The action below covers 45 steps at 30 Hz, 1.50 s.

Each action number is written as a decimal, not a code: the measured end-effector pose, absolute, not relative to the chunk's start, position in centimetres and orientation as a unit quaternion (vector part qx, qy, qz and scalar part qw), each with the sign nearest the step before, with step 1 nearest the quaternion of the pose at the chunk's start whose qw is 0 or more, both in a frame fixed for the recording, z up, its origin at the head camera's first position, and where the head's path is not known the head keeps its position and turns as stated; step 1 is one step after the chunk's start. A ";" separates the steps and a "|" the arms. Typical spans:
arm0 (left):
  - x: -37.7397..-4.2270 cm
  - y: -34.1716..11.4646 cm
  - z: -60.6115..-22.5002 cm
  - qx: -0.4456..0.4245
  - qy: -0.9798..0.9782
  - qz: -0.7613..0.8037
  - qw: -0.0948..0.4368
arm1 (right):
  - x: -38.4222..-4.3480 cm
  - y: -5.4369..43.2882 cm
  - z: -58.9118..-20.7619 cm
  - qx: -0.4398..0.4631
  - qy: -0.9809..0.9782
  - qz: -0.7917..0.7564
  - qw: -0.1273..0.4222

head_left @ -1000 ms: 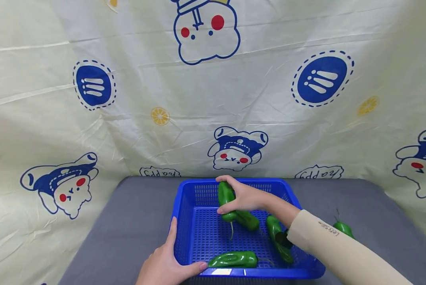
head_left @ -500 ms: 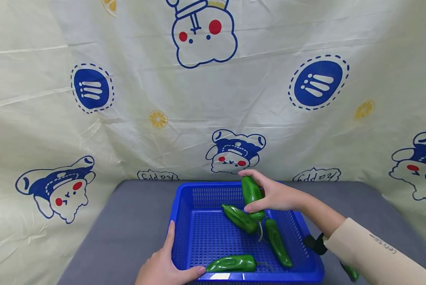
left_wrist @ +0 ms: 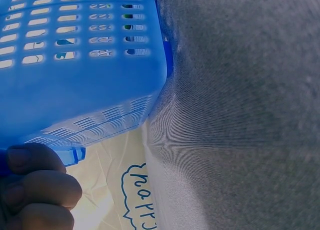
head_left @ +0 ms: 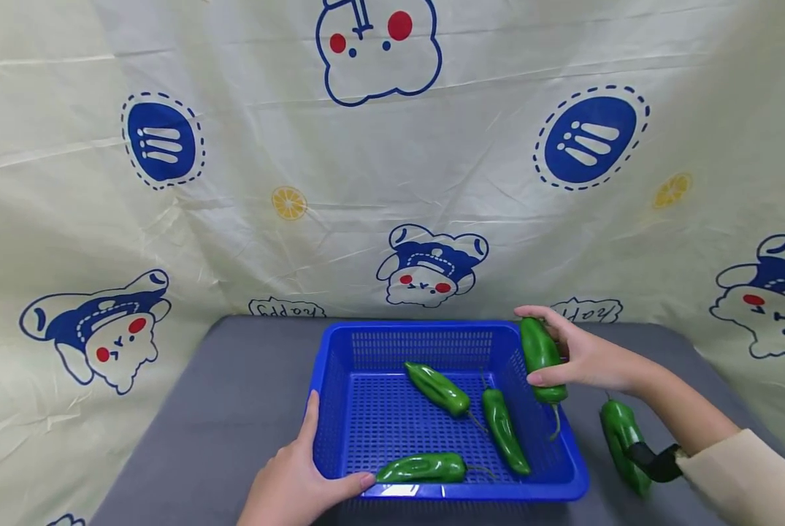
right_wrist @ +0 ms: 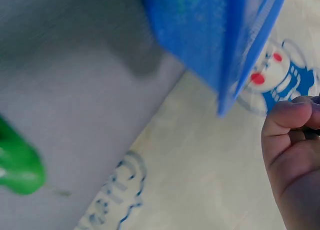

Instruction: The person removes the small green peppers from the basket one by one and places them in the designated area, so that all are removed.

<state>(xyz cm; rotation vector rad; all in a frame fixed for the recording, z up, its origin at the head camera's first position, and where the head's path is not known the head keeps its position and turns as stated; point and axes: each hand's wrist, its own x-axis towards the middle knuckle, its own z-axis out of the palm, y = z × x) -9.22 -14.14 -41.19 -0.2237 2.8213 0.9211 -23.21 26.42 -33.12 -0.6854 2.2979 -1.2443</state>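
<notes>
My right hand (head_left: 586, 358) pinches a long green pepper (head_left: 540, 354) between thumb and fingers, with its stem hanging down. That pepper is over the right rim of a blue plastic basket (head_left: 477, 492). At the basket's front left corner my left hand (head_left: 293, 471) grips the rim, thumb along the front edge; in the left wrist view, curled fingers (left_wrist: 45, 187) show beside the wall. Inside the basket lie a green pepper (head_left: 439, 389) near the middle, another pepper (head_left: 504, 429) toward the right, and a third pepper (head_left: 425, 467) along the front wall.
One more green pepper (head_left: 618, 435) lies on the grey table cover (head_left: 234, 409) right of the basket, partly behind a black wrist strap (head_left: 655, 462). A pale printed curtain (head_left: 247, 168) hangs behind the table.
My right hand has carried its pepper rightward, from above the basket's back middle to its right rim. The left hand keeps its hold on the corner.
</notes>
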 end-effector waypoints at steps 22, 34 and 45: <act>-9.2 -13.7 -40.8 -0.077 0.948 0.297 0.086 | -22.4 35.4 -39.0 -0.147 0.871 -0.421 0.207; -9.2 -13.8 -40.8 -0.086 0.946 0.298 0.098 | -22.4 33.7 -41.7 -0.159 0.905 -0.333 0.211; -9.2 -13.7 -40.8 -0.090 0.943 0.304 0.104 | -22.3 33.2 -42.6 -0.148 0.957 -0.178 0.175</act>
